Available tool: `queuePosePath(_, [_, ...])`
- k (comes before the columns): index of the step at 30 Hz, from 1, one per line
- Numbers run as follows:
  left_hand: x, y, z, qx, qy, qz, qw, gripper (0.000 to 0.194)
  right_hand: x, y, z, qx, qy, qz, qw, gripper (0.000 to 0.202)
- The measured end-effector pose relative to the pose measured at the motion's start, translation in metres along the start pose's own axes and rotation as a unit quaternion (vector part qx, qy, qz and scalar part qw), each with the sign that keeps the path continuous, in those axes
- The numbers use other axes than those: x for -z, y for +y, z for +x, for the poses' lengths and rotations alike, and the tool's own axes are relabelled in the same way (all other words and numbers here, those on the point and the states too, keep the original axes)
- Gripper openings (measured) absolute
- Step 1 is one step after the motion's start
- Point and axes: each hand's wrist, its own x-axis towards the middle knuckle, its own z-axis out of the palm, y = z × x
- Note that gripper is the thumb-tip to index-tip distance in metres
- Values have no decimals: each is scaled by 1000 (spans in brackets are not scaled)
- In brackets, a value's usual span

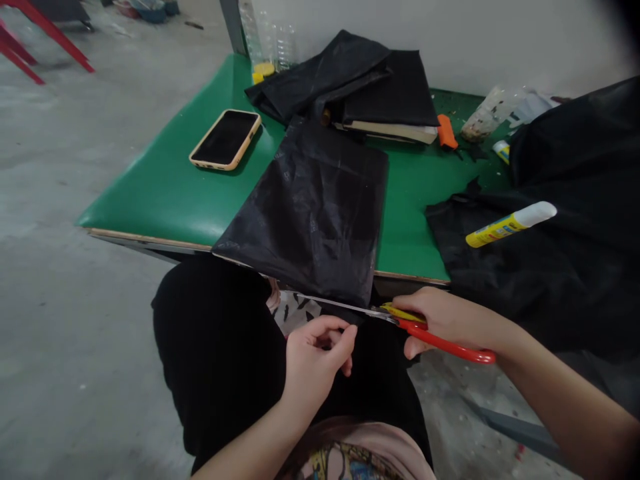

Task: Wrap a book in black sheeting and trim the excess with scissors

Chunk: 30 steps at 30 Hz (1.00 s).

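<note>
I have right hand (445,313) gripping long metal scissors with red-and-yellow handles (445,343), long axis crosswise, tips pointing left; left hand (315,357) pinches thin black plastic flap (343,313).

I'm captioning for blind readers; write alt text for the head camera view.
The right hand holds red-handled scissors at the near edge of a flat black-wrapped item; the left hand pinches a black strip. A phone lies on the green bench, a glue stick on black sheeting.
</note>
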Motion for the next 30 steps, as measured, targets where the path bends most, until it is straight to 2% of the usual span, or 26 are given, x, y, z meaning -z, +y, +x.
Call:
queuePosePath(5, [0, 2, -1, 2, 0, 7, 1000, 18, -1, -2, 2, -18, 13, -44, 999, 55])
queuePosePath(10, [1, 1, -2, -2, -7, 13, 1000, 17, -5, 1, 1, -14, 12, -17, 1000, 55])
queuePosePath(15, [3, 2, -3, -12, -6, 16, 1000, 16, -7, 1, -9, 18, -58, 81, 995, 63])
queuePosePath(20, [4, 3, -6, -18, -12, 19, 1000, 16, -4, -4, -15, 55, -84, 88, 991, 76])
queuePosePath(26, [4, 3, -9, -8, -9, 21, 1000, 17, -5, -9, -3, 57, -78, 64, 993, 73])
queuePosePath(30, [5, 2, -9, -11, -13, 20, 1000, 16, -7, -13, 11, 40, -46, 41, 997, 65])
